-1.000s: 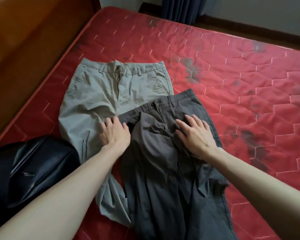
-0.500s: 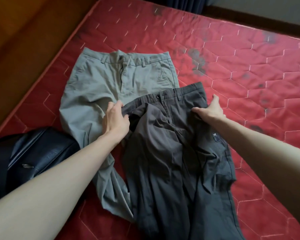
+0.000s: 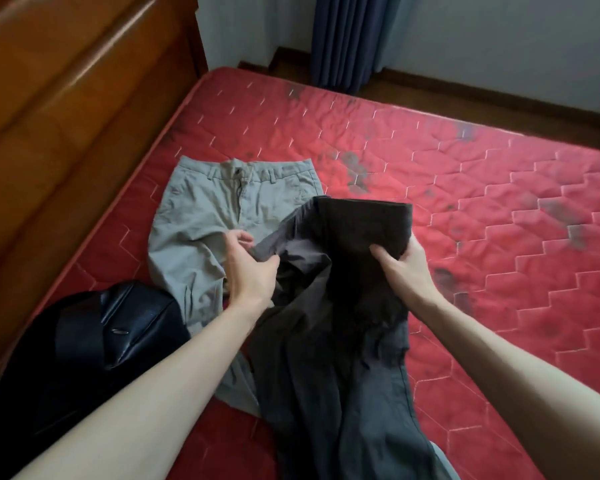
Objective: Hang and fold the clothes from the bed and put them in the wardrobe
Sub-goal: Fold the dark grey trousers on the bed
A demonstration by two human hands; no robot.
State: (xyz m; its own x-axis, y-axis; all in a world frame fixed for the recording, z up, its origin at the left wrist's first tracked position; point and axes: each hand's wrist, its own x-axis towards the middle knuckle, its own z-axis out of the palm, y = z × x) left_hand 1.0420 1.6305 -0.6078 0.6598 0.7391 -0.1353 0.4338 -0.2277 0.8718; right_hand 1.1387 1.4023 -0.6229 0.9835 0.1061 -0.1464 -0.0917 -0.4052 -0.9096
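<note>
Dark grey trousers (image 3: 340, 327) are lifted at the waist above the red mattress (image 3: 465, 188), their legs trailing toward me. My left hand (image 3: 248, 268) pinches the left side of the waistband. My right hand (image 3: 404, 259) grips the right side, with the waistband folded over toward the left. Light grey trousers (image 3: 201, 216) lie flat beneath and to the left, waist pointing away from me. A black leather jacket (image 3: 84, 341) is bunched at the near left edge of the mattress.
A wooden headboard (image 3: 66, 98) runs along the left side of the bed. Blue curtains (image 3: 347, 39) hang at the far wall above a dark wooden skirting. The right half of the mattress shows only dark stains.
Both hands have closed on the dark trousers' waistband and raised it off the mattress, the right side folding over to the left. The camera has tilted up.
</note>
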